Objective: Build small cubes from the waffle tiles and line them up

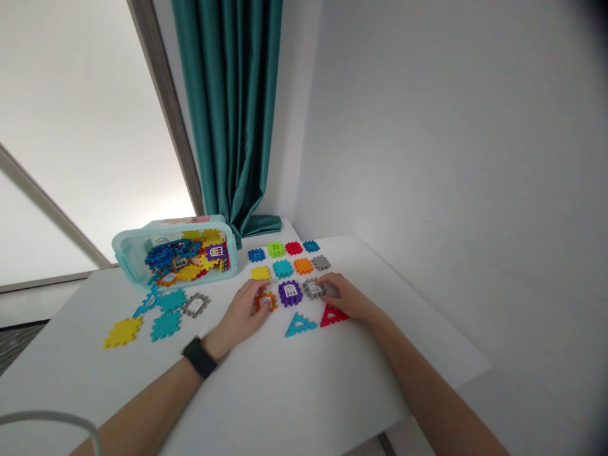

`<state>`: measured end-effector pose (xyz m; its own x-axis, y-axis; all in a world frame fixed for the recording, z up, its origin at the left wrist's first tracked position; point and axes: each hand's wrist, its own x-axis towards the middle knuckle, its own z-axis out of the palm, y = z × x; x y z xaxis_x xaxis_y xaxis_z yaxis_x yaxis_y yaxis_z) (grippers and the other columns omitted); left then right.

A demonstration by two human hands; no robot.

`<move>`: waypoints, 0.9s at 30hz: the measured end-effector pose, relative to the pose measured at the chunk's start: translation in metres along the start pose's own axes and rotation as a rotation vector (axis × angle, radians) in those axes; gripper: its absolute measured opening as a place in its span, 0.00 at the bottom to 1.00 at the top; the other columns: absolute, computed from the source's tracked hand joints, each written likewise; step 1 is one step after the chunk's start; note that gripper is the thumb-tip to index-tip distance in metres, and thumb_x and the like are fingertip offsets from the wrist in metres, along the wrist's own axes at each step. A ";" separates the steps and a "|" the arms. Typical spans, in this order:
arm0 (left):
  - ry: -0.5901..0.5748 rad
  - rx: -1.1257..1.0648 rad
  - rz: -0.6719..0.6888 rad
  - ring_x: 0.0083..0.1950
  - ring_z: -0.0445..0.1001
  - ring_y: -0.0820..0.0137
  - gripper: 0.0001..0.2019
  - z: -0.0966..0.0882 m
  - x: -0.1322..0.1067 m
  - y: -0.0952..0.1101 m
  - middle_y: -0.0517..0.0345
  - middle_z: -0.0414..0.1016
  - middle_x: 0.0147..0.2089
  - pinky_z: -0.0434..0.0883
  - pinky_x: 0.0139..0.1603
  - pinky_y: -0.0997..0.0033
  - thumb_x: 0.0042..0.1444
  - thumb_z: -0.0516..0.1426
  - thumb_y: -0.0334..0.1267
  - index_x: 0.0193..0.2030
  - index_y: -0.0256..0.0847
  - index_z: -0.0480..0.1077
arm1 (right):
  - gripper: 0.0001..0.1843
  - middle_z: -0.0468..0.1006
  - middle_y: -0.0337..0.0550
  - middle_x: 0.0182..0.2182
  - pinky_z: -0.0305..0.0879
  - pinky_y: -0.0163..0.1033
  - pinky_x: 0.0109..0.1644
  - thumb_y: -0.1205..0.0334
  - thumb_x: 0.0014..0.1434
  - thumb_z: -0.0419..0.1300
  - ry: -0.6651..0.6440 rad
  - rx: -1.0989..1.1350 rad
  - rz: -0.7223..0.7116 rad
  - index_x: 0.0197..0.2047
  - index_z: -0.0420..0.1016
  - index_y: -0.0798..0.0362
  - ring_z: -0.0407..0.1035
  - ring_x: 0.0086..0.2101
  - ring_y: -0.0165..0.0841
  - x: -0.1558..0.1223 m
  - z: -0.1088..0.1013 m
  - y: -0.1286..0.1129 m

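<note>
My left hand [243, 311], with a dark watch on the wrist, curls its finger and thumb around the left side of an orange window tile [266, 301] lying on the table. With my right hand [346, 296] I pinch the right edge of a grey window tile [312, 289]. Between them lies a purple window tile [290, 292], which looks thicker, perhaps stacked. Beyond are rows of notched square tiles, among them a yellow one [261, 273], a turquoise one [282, 268] and an orange one [303, 265]. Nearer me lie a blue triangle [300, 325] and a red triangle [333, 315], the red partly under my right hand.
A pale turquoise bin [128, 263] lies on its side at the back left, full of mixed tiles. Before it are a loose yellow tile [122, 332], turquoise tiles [166, 325] and a grey window tile [196, 305]. A wall [451, 190] borders the table's right. A cable [52, 415] crosses the lower left.
</note>
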<state>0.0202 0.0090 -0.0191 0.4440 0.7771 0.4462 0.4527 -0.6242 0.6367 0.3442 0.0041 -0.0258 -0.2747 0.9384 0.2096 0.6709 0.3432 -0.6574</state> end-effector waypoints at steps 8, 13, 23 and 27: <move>-0.002 -0.001 0.005 0.50 0.74 0.60 0.17 0.002 0.000 -0.003 0.47 0.74 0.51 0.73 0.55 0.52 0.64 0.54 0.39 0.58 0.41 0.67 | 0.17 0.78 0.47 0.51 0.59 0.56 0.64 0.64 0.56 0.64 0.002 -0.010 -0.032 0.50 0.77 0.47 0.68 0.54 0.45 0.000 0.000 -0.001; 0.002 -0.001 0.007 0.51 0.74 0.60 0.17 0.003 0.000 -0.005 0.47 0.74 0.52 0.73 0.55 0.53 0.64 0.54 0.38 0.58 0.42 0.67 | 0.17 0.78 0.47 0.51 0.58 0.56 0.65 0.63 0.56 0.65 0.014 -0.005 -0.038 0.49 0.77 0.47 0.69 0.55 0.45 0.000 0.001 -0.002; -0.014 0.018 0.009 0.52 0.74 0.59 0.16 0.002 0.000 -0.004 0.47 0.73 0.52 0.73 0.56 0.52 0.64 0.53 0.38 0.58 0.42 0.66 | 0.19 0.76 0.45 0.52 0.61 0.54 0.65 0.65 0.57 0.62 0.001 0.053 -0.004 0.53 0.75 0.46 0.69 0.55 0.43 -0.004 -0.003 0.001; -0.017 0.014 0.013 0.52 0.74 0.59 0.16 0.001 0.000 -0.003 0.47 0.73 0.52 0.73 0.56 0.53 0.64 0.53 0.37 0.58 0.42 0.66 | 0.18 0.77 0.45 0.52 0.62 0.54 0.65 0.65 0.58 0.60 0.016 0.069 0.041 0.52 0.74 0.46 0.70 0.55 0.43 -0.004 -0.004 -0.001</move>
<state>0.0200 0.0107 -0.0217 0.4629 0.7677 0.4432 0.4574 -0.6351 0.6224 0.3473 -0.0003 -0.0228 -0.2366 0.9522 0.1931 0.6319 0.3018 -0.7138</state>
